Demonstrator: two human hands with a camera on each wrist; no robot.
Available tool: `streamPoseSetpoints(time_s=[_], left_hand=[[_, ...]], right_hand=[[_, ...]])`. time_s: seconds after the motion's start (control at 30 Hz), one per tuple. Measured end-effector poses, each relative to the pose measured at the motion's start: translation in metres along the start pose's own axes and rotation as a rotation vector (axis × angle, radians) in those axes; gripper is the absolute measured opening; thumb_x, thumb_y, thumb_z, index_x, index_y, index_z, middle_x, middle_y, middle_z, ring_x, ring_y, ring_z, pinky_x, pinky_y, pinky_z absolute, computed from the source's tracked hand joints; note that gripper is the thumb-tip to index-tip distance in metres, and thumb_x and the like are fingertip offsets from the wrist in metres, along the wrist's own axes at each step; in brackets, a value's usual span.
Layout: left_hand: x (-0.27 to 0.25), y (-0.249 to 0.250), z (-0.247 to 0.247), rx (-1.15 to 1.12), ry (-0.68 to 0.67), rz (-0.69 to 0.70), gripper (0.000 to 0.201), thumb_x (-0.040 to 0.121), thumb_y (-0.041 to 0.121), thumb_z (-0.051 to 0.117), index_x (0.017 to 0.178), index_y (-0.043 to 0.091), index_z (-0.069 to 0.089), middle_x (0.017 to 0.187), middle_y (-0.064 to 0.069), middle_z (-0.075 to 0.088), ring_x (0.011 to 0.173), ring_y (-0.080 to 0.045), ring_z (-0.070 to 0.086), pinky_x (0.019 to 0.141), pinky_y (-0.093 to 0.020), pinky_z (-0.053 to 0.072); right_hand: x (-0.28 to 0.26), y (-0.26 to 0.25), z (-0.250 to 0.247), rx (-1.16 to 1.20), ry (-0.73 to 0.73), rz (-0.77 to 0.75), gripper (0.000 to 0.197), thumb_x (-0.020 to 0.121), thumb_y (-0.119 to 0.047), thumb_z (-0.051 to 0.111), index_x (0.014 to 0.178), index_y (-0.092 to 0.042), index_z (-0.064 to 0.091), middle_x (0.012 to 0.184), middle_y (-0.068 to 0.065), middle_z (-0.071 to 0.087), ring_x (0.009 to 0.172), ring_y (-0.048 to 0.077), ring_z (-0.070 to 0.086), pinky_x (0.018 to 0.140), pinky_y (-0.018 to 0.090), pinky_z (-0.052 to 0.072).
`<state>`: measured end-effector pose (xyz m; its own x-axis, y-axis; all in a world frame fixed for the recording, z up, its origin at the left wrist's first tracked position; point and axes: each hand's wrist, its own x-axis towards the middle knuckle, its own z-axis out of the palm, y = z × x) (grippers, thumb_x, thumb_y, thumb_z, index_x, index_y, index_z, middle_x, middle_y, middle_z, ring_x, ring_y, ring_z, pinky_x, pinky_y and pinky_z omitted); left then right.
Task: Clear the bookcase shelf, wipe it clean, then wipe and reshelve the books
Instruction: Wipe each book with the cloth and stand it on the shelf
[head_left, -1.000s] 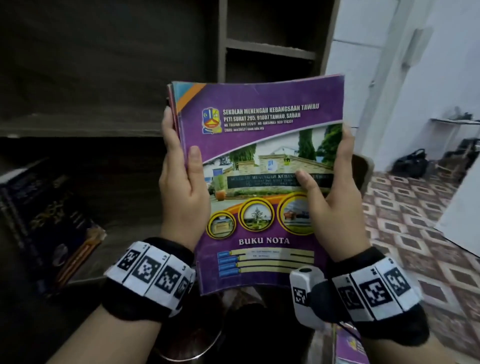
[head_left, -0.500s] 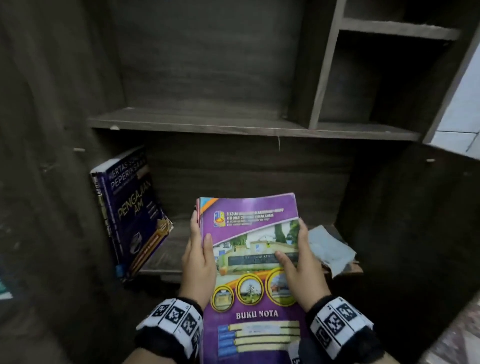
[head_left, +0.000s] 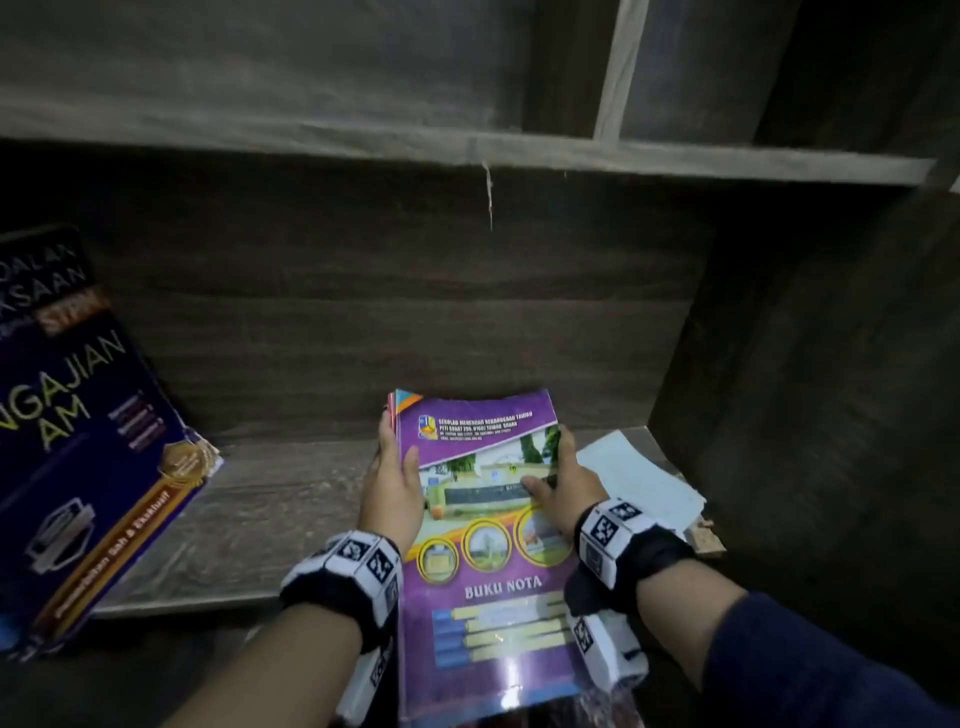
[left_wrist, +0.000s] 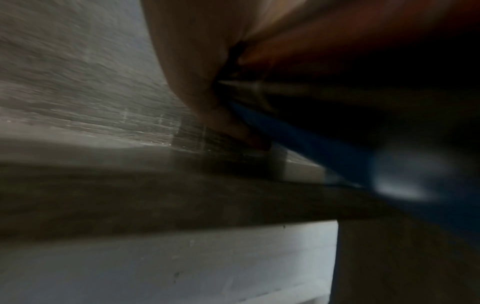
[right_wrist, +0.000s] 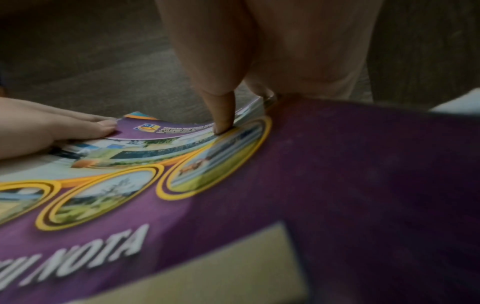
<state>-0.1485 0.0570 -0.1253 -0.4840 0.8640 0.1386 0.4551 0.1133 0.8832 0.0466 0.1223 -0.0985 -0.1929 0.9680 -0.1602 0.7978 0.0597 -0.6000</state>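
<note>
A purple "BUKU NOTA" notebook stack (head_left: 483, 519) is held by both hands over the front of the dark wooden shelf (head_left: 270, 499), its top edge close to the back panel. My left hand (head_left: 390, 483) grips the stack's left edge, thumb on the cover. My right hand (head_left: 558, 480) grips the right edge, its thumb pressing the cover (right_wrist: 223, 125). In the right wrist view the cover (right_wrist: 233, 205) fills the frame and the left hand's fingers (right_wrist: 85, 127) show at its far edge. A thick dark-blue book (head_left: 78, 441) leans at the shelf's left end.
A pale cloth (head_left: 644, 483) lies on the shelf's right end, behind my right wrist. The bookcase side panel (head_left: 805, 389) closes in the right, and another shelf board (head_left: 467, 150) runs overhead. The left wrist view is dark and blurred.
The notebook stack went from held up before my face down and forward to the shelf. My view swung from the room to the bookcase. Both hands kept their grip.
</note>
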Motion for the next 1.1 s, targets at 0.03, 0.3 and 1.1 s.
streamPoseSetpoints(time_s=[0.03, 0.3, 1.1], left_hand=[[0.005, 0.000, 0.003, 0.023, -0.010, -0.009, 0.058, 0.104, 0.027, 0.034, 0.156, 0.028, 0.007, 0.144, -0.007, 0.048, 0.120, -0.028, 0.055, 0.089, -0.027, 0.043], [0.017, -0.009, 0.011, 0.190, -0.078, -0.143, 0.058, 0.105, 0.032, 0.032, 0.156, 0.020, 0.007, 0.149, -0.016, 0.040, 0.130, -0.034, 0.045, 0.097, -0.038, 0.041], [-0.019, -0.023, -0.012, -0.231, -0.208, -0.161, 0.061, 0.100, 0.043, 0.043, 0.154, 0.032, 0.017, 0.154, 0.009, 0.032, 0.140, -0.014, 0.036, 0.116, -0.041, 0.030]], right_hand=[[0.004, 0.002, 0.000, -0.027, -0.016, 0.020, 0.086, 0.095, -0.036, 0.056, 0.153, -0.020, -0.005, 0.116, 0.019, 0.062, 0.101, 0.035, 0.062, 0.072, 0.031, 0.043], [0.016, 0.004, -0.003, -0.256, -0.093, 0.076, 0.083, 0.092, -0.049, 0.055, 0.151, -0.010, 0.010, 0.119, 0.016, 0.061, 0.105, 0.034, 0.060, 0.071, 0.032, 0.044], [0.006, 0.059, -0.073, -0.367, 0.276, 0.057, 0.054, 0.093, -0.009, 0.042, 0.143, -0.029, 0.038, 0.132, 0.022, 0.052, 0.113, 0.042, 0.054, 0.091, 0.042, 0.044]])
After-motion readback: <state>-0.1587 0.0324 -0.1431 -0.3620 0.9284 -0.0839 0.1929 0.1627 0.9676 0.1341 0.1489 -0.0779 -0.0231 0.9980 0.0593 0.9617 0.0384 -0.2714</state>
